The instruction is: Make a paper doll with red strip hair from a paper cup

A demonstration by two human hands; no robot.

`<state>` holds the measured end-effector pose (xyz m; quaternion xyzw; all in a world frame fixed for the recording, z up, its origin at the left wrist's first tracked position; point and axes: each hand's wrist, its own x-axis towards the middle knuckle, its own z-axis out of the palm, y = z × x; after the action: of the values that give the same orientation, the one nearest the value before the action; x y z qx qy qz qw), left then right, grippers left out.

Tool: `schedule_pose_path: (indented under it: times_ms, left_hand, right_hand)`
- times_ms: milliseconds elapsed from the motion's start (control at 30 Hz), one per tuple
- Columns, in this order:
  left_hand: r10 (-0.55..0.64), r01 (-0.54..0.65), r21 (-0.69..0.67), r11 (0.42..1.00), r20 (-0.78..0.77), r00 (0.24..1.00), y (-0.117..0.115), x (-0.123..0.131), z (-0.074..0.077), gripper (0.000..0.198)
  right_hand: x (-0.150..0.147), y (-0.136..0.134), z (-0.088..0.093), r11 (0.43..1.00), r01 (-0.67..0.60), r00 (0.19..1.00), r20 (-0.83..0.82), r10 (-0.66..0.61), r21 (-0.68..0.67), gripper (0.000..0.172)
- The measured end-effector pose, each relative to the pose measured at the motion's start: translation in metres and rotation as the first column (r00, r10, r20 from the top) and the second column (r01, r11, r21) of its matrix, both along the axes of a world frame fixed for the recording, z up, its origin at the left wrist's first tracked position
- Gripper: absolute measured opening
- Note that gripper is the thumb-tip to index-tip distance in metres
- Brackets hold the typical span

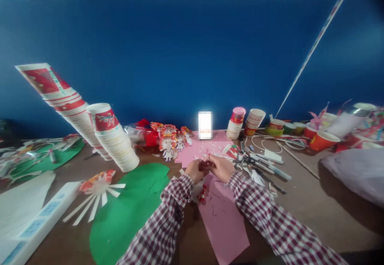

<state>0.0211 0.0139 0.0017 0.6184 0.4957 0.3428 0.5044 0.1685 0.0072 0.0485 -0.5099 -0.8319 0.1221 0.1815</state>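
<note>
Two bare hands in the head view, brought together near the middle of the tabletop (303, 217). Left hand (194, 171) and right hand (222, 168) meet tip to tip, fingers curled inward. Looks like a pinch on something small, but the tips are dark and blurred: can't tell what's gripped, or whether anything is. Forearms converge from both sides, probably so both hands can work one small spot.

Red-and-white piece (203, 194) sits just below the left hand, by the edge of the pink sheet (225, 225); can't tell if it's loose or joined to whatever is between the fingers. Sheet runs under the hands toward the wearer, likely as a work mat; dark marks on it.

Left side: green sheet (126, 217), with a fringed cup piece (99, 183) overlapping its edge, strips fanned flat. Two tall leaning cup stacks (115, 145) behind, nested presumably to save room. Cutout figures (169, 143) cluster beyond the hands, likely parked out of the way.

Right side: pens and scraps (265, 163) heaped near the right hand, probably for easy reach. More cups (324, 140) and a pale plastic bag (357, 173) farther out.
</note>
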Motion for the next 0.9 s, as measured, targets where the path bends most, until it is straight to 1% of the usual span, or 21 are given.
schedule_pose_path:
  times_ms: [67, 133, 233, 333, 400, 500, 600, 667, 700, 733, 767, 900]
  left_hand:
    - [0.009, -0.009, -0.010, 1.000, 0.028, 1.000, -0.001, 0.001, -0.002, 0.021]
    - [0.029, -0.028, -0.007, 1.000, 0.053, 0.998, -0.002, 0.001, -0.003, 0.018]
    - [0.085, -0.085, -0.005, 0.996, 0.109, 0.990, -0.002, -0.001, -0.002, 0.017]
    - [0.153, -0.154, -0.009, 0.988, 0.197, 0.969, -0.001, -0.004, 0.002, 0.026]
    - [0.195, -0.200, -0.004, 0.980, 0.230, 0.953, 0.000, -0.008, 0.004, 0.029]
    - [0.254, -0.261, 0.004, 0.965, 0.206, 0.945, 0.002, -0.012, 0.001, 0.028]
    - [0.264, -0.271, 0.016, 0.963, 0.167, 0.950, 0.003, -0.013, -0.003, 0.024]
    - [0.258, -0.265, 0.028, 0.964, 0.157, 0.953, 0.002, -0.013, -0.003, 0.022]
    - [0.260, -0.268, 0.033, 0.963, 0.155, 0.953, 0.001, -0.013, -0.002, 0.021]
    - [0.232, -0.239, 0.029, 0.971, 0.150, 0.961, 0.000, -0.013, -0.001, 0.019]
    - [0.231, -0.237, 0.026, 0.971, 0.145, 0.962, 0.000, -0.013, -0.001, 0.019]
    - [0.253, -0.258, 0.021, 0.966, 0.138, 0.958, -0.001, -0.015, -0.002, 0.019]
  right_hand:
    - [-0.001, -0.001, -0.001, 1.000, 0.018, 1.000, 0.006, -0.018, 0.013, 0.012]
    - [-0.001, -0.004, 0.000, 0.998, 0.039, 0.999, 0.008, -0.039, 0.056, 0.019]
    - [0.002, -0.011, 0.004, 0.976, 0.053, 0.998, 0.025, -0.060, 0.210, 0.029]
    - [0.005, -0.013, 0.005, 0.946, 0.066, 0.995, 0.050, -0.086, 0.318, 0.037]
    - [0.005, -0.012, 0.002, 0.931, 0.099, 0.989, 0.065, -0.130, 0.351, 0.039]
    - [0.006, -0.009, -0.007, 0.916, 0.130, 0.981, 0.083, -0.174, 0.379, 0.039]
    - [0.007, -0.006, -0.015, 0.921, 0.083, 0.985, 0.107, -0.133, 0.380, 0.037]
    - [0.008, -0.006, -0.019, 0.925, 0.044, 0.989, 0.112, -0.093, 0.378, 0.036]
    - [0.009, -0.006, -0.020, 0.924, 0.030, 0.991, 0.106, -0.076, 0.381, 0.035]
    - [0.010, -0.005, -0.022, 0.923, 0.019, 0.993, 0.098, -0.061, 0.384, 0.034]
    - [0.011, -0.005, -0.023, 0.921, 0.006, 0.995, 0.088, -0.043, 0.390, 0.034]
    - [0.013, -0.001, -0.029, 0.902, -0.029, 0.999, 0.047, 0.010, 0.430, 0.027]
